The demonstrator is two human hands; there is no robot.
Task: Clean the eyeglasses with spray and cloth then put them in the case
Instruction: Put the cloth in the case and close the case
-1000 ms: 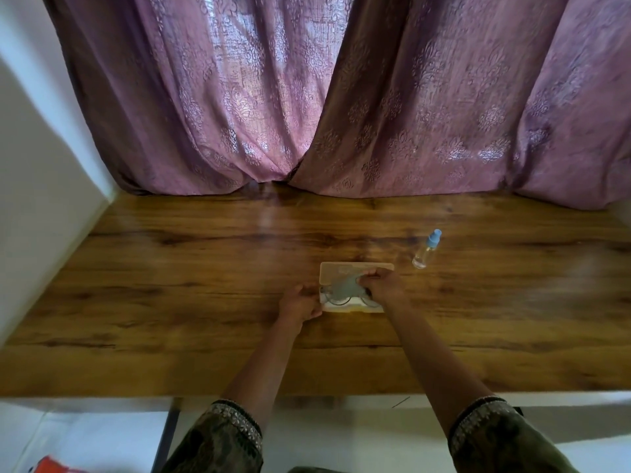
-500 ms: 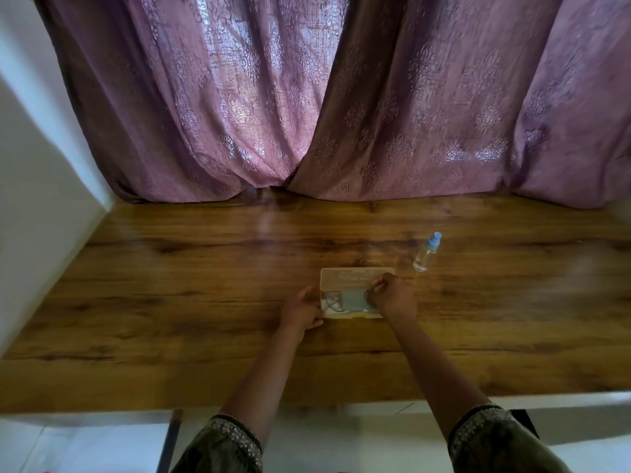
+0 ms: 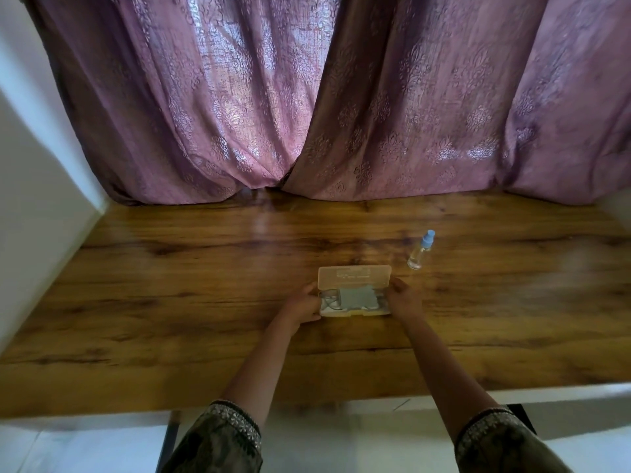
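A translucent plastic glasses case lies open near the middle of the wooden table, its lid tipped up at the back. Inside it a grey cloth covers most of the eyeglasses, whose left lens and frame show beside the cloth. My left hand grips the case's left end. My right hand holds the right end, fingers curled against the lid's edge. A small clear spray bottle with a blue cap stands to the right behind the case.
Purple patterned curtains hang along the table's back edge. A white wall borders the left side. The table's front edge runs just below my forearms.
My right hand has left the cloth inside the case and moved to the case's right end. My left hand has closed in on the left end. The cloth now lies flat over the glasses.
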